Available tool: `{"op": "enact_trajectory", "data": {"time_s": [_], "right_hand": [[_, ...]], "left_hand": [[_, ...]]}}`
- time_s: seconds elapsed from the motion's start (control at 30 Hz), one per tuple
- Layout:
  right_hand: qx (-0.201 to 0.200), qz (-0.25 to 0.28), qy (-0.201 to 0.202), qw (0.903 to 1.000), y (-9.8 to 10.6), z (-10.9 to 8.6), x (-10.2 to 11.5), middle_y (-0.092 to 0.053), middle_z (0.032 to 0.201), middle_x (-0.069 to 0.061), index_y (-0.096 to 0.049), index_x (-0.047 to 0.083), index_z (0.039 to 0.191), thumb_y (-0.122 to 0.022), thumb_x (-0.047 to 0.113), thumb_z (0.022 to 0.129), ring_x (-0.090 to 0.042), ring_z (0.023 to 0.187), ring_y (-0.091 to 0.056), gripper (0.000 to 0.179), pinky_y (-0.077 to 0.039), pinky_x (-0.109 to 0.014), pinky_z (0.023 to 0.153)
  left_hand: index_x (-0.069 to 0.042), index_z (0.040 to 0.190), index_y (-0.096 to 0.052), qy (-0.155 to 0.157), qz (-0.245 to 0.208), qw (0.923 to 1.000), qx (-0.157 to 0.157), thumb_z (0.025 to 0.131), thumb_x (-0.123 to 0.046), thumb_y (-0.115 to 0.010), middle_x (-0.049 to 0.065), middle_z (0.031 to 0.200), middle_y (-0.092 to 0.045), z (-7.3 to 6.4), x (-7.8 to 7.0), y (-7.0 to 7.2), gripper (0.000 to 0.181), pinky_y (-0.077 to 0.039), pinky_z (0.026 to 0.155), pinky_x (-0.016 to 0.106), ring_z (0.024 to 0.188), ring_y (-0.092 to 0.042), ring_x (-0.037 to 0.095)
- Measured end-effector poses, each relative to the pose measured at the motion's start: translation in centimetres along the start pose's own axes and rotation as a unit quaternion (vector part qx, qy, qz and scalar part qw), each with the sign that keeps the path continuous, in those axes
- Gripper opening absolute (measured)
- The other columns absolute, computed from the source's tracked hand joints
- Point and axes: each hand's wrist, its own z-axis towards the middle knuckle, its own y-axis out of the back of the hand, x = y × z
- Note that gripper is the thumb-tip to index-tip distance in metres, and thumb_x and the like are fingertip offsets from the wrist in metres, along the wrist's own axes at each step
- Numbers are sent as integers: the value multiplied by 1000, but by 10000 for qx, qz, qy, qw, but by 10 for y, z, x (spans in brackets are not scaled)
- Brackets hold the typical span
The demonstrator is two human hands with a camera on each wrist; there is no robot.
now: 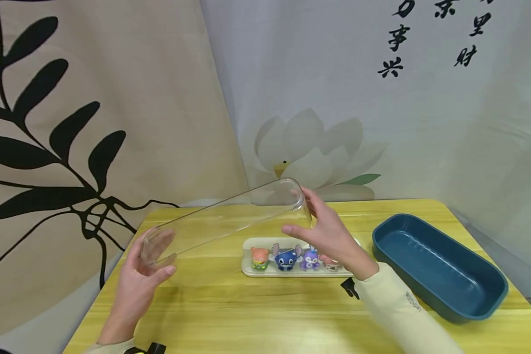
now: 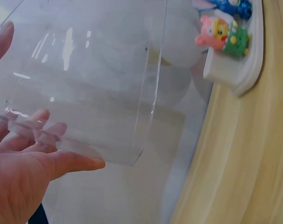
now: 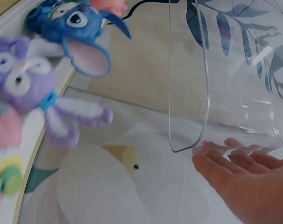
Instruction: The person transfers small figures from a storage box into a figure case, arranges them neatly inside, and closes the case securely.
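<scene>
A clear plastic cover [image 1: 223, 221] is held up above the table, tilted with its right end higher. My left hand [image 1: 137, 280] grips its lower left end, and the fingers show through the clear wall in the left wrist view. The right hand [image 1: 329, 231] holds the raised right end, its fingers against the end wall. Below the cover, a white tray [image 1: 265, 273] carries a row of toy figures: an orange-pink one [image 1: 259, 258], a blue big-eared one [image 1: 285, 258], a purple rabbit [image 1: 310, 259] and a pink one [image 1: 329, 263] partly behind my right hand.
A deep blue rectangular basin [image 1: 440, 268] stands on the right side of the yellow wooden table [image 1: 230, 314]. Cloth curtains [image 1: 168, 98] with leaf, lotus and character prints hang behind the table's back edge.
</scene>
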Motion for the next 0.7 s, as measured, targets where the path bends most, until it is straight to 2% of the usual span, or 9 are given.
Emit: {"op": "enact_trajectory", "data": {"time_s": [0.17,0.33,0.43,0.53,0.7], "right_hand": [[-118,-48,-130,9998,17,-10,-5,-49,157,-6,-31,28,162,-85,47,85,-34,148,-40,97,-35,-62,117],[-188,-83,-177,9996,32,-19,-11,-46,160,-9,-31,26,162,-83,43,88,-39,148,-40,92,-35,-68,114],[-236,-124,-246,9993,40,-24,-15,-44,161,-10,-32,23,162,-82,42,89,-41,147,-40,90,-34,-68,114],[-265,-216,-324,9989,48,-30,-18,-41,162,-14,-31,18,162,-81,41,90,-43,147,-40,91,-33,-68,115],[-341,-331,-542,9974,59,-39,-24,-40,162,-14,-28,16,162,-82,43,89,-42,147,-40,94,-36,-64,116]], "left_hand": [[-2,159,-31,58,251,9996,-101,88,25,-62,13,156,-49,11,1,-19,83,-51,106,30,143,-49,16],[-5,160,-33,227,462,9985,-208,87,22,-66,16,156,-48,21,2,-37,84,-51,105,28,142,-49,17],[-7,161,-33,263,612,9977,-116,88,19,-68,14,157,-48,28,3,-45,84,-50,106,27,143,-47,16],[-8,161,-33,268,737,9969,-44,88,17,-70,8,156,-48,34,4,-52,85,-50,105,25,142,-48,13],[-12,161,-36,276,665,9973,107,87,17,-72,9,158,-46,42,9,-63,88,-47,108,25,144,-46,13]]}}
